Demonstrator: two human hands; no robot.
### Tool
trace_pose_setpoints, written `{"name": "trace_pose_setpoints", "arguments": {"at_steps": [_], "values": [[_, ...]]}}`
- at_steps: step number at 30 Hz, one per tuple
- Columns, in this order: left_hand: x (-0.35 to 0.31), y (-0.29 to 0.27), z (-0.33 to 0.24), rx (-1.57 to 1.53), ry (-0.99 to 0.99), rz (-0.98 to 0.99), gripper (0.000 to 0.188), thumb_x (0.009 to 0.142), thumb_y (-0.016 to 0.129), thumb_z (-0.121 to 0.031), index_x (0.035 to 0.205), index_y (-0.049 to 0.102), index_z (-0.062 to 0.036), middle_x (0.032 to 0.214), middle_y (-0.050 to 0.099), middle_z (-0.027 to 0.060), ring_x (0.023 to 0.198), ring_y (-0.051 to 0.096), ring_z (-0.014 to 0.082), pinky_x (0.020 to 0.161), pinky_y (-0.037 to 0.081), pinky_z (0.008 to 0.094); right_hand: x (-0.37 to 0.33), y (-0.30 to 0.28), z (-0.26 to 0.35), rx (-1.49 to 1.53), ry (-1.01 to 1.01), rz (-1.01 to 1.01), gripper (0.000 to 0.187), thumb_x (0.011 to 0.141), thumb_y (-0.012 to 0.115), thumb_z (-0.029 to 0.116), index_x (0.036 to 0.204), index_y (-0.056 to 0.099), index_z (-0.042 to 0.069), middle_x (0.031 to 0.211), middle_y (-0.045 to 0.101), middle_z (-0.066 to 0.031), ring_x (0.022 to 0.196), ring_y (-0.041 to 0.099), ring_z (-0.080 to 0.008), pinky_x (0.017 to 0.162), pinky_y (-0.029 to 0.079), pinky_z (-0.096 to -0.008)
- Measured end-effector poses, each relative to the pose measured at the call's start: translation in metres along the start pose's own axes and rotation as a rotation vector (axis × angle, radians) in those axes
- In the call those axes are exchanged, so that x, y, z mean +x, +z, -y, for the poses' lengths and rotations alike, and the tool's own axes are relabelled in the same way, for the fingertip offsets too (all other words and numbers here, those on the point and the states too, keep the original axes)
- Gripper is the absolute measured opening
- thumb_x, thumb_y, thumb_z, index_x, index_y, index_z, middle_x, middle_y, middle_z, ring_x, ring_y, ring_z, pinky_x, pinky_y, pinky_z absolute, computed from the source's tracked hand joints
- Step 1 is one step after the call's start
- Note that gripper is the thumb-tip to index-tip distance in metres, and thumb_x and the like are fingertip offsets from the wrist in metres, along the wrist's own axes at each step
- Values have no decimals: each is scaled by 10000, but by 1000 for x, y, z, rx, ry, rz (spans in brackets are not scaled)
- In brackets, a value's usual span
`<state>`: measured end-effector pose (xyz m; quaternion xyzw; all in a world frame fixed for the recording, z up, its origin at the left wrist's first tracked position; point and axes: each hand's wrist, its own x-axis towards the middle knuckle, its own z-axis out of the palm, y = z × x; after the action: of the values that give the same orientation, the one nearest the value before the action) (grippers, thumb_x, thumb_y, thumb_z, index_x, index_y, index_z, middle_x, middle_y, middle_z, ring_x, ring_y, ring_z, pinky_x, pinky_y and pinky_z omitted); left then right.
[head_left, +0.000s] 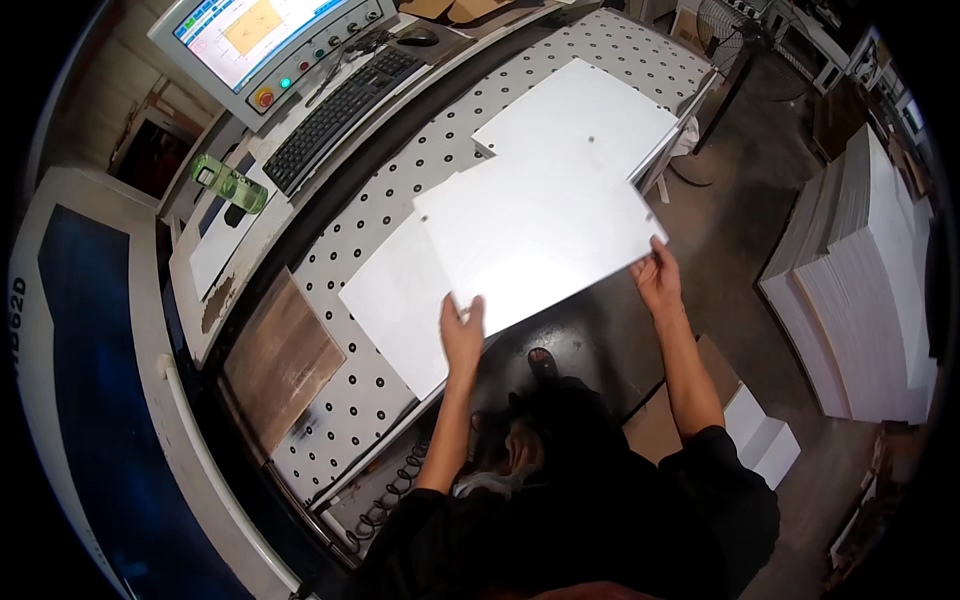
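A white rectangular panel (540, 225) with small holes near its corners is held over the machine table, its near edge sticking out past the table's side. My left hand (462, 330) grips its near left corner, thumb on top. At the near right corner my right hand (657, 280) holds the edge, fingers partly under the panel. Beneath it to the left lies another white panel (390, 295), partly covered. Farther off, one or more white panels (590, 110) rest on the table, overlapped by the held one.
The perforated table (345, 360) carries a brown board (285, 365) at left. Behind it are a keyboard (340, 120), a mouse (418, 37), a green bottle (230, 185) and a control screen (250, 40). A tall stack of white panels (850, 290) stands right; a fan (735, 30) is beyond.
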<state>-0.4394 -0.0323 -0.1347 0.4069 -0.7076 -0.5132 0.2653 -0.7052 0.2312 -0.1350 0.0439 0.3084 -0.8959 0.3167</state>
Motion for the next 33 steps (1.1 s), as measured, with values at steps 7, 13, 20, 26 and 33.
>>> {"name": "trace_pose_setpoints", "arguments": {"at_steps": [7,13,20,26,33], "values": [[-4,48,-92,222,259,314,694,973,680,-325,1531,393,-27,1357,554,207,1294,506,340,1088,404,441,55,54,-26,-739,-631,-170,885,955,705,256,1594,159,-23,1607,306,-207,1490,310,-322,1203,275,-419],[-40,-3,-59,241,272,226,566,963,682,-278,1446,509,-39,1385,535,222,1305,484,387,1126,370,464,129,28,-31,-947,-836,-390,1031,907,758,289,1594,77,-67,1656,168,-287,1542,186,-390,1246,179,-398],[-78,-104,-13,287,141,-221,427,974,674,-194,1361,586,-37,1353,541,187,1276,515,329,1077,421,435,156,41,-28,-1040,-807,-431,1004,907,745,312,1587,119,-80,1642,193,-296,1527,213,-407,1240,201,-429],[-82,-180,22,543,52,-400,512,966,668,-261,1409,547,-35,1404,499,223,1354,410,393,1143,322,507,160,59,-23,-1269,-733,-523,1000,909,736,360,1571,147,-105,1621,203,-318,1510,212,-446,1239,223,-461],[-56,-279,111,859,-248,-605,884,912,637,-606,1541,400,-32,1530,253,458,1470,192,572,1198,165,615,54,143,-63,-1335,-1100,-244,557,933,611,70,1457,438,-11,1482,460,-188,1351,467,-349,1139,376,-449]]}}
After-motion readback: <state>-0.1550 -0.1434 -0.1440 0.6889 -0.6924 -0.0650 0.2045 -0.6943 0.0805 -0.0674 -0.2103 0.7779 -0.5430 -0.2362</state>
